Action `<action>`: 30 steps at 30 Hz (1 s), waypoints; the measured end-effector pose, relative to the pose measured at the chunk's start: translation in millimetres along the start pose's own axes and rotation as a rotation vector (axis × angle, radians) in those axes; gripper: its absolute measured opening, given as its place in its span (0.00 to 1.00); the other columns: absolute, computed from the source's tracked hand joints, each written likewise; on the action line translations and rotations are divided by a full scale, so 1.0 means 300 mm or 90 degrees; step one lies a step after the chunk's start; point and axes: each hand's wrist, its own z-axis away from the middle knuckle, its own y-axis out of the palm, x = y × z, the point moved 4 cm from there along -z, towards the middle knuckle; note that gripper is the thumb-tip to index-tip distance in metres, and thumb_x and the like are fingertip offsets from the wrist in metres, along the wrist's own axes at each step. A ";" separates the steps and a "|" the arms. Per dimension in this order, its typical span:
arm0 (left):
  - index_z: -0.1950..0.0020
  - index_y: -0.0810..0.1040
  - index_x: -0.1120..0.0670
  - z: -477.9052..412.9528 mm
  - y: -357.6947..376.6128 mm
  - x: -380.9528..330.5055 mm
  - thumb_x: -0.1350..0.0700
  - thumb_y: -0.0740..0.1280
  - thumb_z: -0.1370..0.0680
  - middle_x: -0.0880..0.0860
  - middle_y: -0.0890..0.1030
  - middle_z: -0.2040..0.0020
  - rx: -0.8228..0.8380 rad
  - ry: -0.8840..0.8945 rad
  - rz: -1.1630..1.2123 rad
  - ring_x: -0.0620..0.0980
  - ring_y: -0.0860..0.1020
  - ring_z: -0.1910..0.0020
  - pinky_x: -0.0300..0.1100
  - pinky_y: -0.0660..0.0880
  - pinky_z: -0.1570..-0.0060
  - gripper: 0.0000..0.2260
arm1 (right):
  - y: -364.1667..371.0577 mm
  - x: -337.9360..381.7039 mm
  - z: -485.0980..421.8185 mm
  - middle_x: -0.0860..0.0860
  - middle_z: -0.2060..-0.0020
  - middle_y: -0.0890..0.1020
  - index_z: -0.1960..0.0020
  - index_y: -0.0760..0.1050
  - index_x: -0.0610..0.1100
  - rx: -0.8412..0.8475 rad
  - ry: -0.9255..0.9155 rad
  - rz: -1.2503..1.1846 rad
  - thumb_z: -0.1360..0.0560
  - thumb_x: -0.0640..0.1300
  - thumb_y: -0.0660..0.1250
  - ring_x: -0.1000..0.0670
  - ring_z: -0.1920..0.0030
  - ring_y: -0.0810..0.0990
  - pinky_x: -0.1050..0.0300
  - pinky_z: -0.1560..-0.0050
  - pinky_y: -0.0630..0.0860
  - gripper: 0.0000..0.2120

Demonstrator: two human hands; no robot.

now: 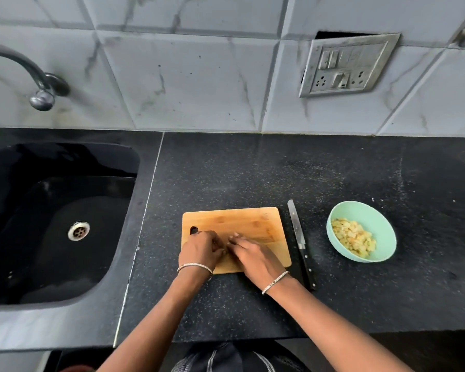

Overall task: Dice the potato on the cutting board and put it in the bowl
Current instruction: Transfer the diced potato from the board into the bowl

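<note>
The wooden cutting board [253, 224] lies on the black counter. Both my hands are on its near half, fingertips meeting. My left hand [202, 251] has its fingers curled inward toward the right hand. My right hand [253, 253] lies low on the board with fairly straight fingers pointing left. Whatever is between the hands is hidden. The mint-green bowl [373, 213] stands to the right of the board and holds diced potato [353, 237]. A black-handled knife [300, 237] lies on the counter between board and bowl, with neither hand touching it.
A black sink [51, 224] with a steel drain fills the left side, with a tap [38, 81] above it. The tiled wall behind carries a switch and socket plate [346, 65]. The counter's front edge runs just below my forearms.
</note>
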 end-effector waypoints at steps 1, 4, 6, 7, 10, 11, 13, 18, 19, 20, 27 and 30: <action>0.55 0.81 0.47 -0.002 0.003 -0.002 0.52 0.74 0.28 0.48 0.82 0.56 0.002 0.013 -0.003 0.49 0.79 0.53 0.41 0.74 0.56 0.04 | -0.001 -0.007 0.011 0.42 0.28 0.70 0.29 0.72 0.39 0.006 0.011 0.004 0.18 0.46 0.50 0.45 0.26 0.67 0.54 0.25 0.61 0.23; 0.56 0.81 0.48 -0.008 0.007 -0.008 0.52 0.74 0.28 0.47 0.82 0.56 0.008 0.056 -0.022 0.49 0.79 0.53 0.43 0.76 0.54 0.04 | -0.019 -0.026 0.035 0.44 0.31 0.75 0.33 0.76 0.40 -0.001 0.013 0.039 0.19 0.42 0.58 0.45 0.29 0.72 0.49 0.30 0.71 0.18; 0.57 0.81 0.48 -0.014 0.013 -0.011 0.52 0.73 0.28 0.46 0.82 0.57 0.006 0.079 -0.031 0.49 0.79 0.53 0.43 0.76 0.55 0.03 | -0.025 -0.040 0.057 0.44 0.37 0.79 0.38 0.80 0.40 -0.027 -0.011 0.062 0.27 0.33 0.69 0.43 0.34 0.77 0.46 0.39 0.78 0.18; 0.57 0.81 0.48 -0.017 0.016 -0.014 0.52 0.73 0.28 0.46 0.82 0.57 0.007 0.090 -0.039 0.49 0.79 0.53 0.43 0.76 0.55 0.02 | -0.028 -0.039 0.072 0.44 0.37 0.79 0.37 0.79 0.40 -0.030 -0.016 0.075 0.29 0.30 0.71 0.43 0.34 0.77 0.46 0.40 0.79 0.21; 0.60 0.78 0.46 -0.021 0.022 -0.021 0.52 0.70 0.27 0.47 0.81 0.55 0.011 0.108 -0.059 0.49 0.78 0.53 0.43 0.75 0.56 0.03 | -0.039 -0.013 0.118 0.44 0.25 0.66 0.25 0.66 0.42 -0.016 0.006 0.098 0.24 0.28 0.61 0.42 0.25 0.63 0.46 0.35 0.75 0.29; 0.60 0.78 0.46 -0.024 0.025 -0.022 0.52 0.70 0.26 0.47 0.81 0.55 0.012 0.112 -0.061 0.50 0.78 0.53 0.43 0.75 0.57 0.04 | -0.036 -0.004 0.127 0.45 0.22 0.60 0.22 0.61 0.43 0.001 0.029 0.107 0.23 0.29 0.59 0.43 0.23 0.59 0.46 0.34 0.74 0.30; 0.60 0.78 0.47 -0.030 0.028 -0.022 0.52 0.69 0.26 0.48 0.80 0.55 0.021 0.117 -0.068 0.50 0.78 0.53 0.42 0.72 0.59 0.03 | -0.042 0.028 0.127 0.45 0.23 0.62 0.22 0.62 0.44 -0.013 0.060 0.148 0.25 0.30 0.64 0.43 0.24 0.62 0.48 0.42 0.78 0.32; 0.58 0.78 0.51 -0.042 0.035 -0.016 0.53 0.67 0.27 0.50 0.81 0.57 0.026 0.128 -0.060 0.53 0.79 0.57 0.45 0.77 0.59 0.04 | 0.015 0.072 0.101 0.43 0.40 0.82 0.40 0.82 0.40 -0.029 0.105 0.264 0.41 0.34 0.80 0.43 0.40 0.81 0.54 0.69 0.82 0.28; 0.58 0.78 0.52 -0.043 0.035 -0.013 0.53 0.66 0.27 0.50 0.81 0.58 0.025 0.128 -0.059 0.53 0.79 0.58 0.46 0.77 0.59 0.04 | 0.020 0.082 0.095 0.43 0.42 0.83 0.42 0.83 0.39 -0.030 0.113 0.282 0.41 0.34 0.80 0.43 0.42 0.82 0.54 0.70 0.82 0.27; 0.58 0.78 0.52 -0.044 0.034 -0.010 0.53 0.66 0.27 0.50 0.81 0.58 0.022 0.128 -0.056 0.53 0.79 0.58 0.47 0.78 0.59 0.04 | 0.026 0.089 0.092 0.42 0.44 0.83 0.44 0.83 0.39 -0.033 0.121 0.300 0.41 0.34 0.80 0.43 0.44 0.83 0.54 0.70 0.82 0.25; 0.56 0.78 0.53 -0.050 0.003 0.013 0.54 0.68 0.26 0.51 0.80 0.57 -0.001 0.110 -0.029 0.53 0.77 0.55 0.45 0.75 0.61 0.04 | 0.041 0.097 0.089 0.40 0.55 0.84 0.48 0.83 0.33 -0.096 0.130 0.348 0.35 0.32 0.75 0.41 0.52 0.84 0.53 0.71 0.82 0.15; 0.57 0.77 0.52 -0.050 -0.014 0.021 0.53 0.69 0.27 0.49 0.80 0.60 -0.009 0.095 -0.012 0.53 0.77 0.57 0.45 0.76 0.61 0.04 | 0.046 0.098 0.089 0.41 0.57 0.85 0.52 0.84 0.35 -0.122 0.120 0.353 0.37 0.33 0.76 0.44 0.55 0.84 0.55 0.71 0.81 0.13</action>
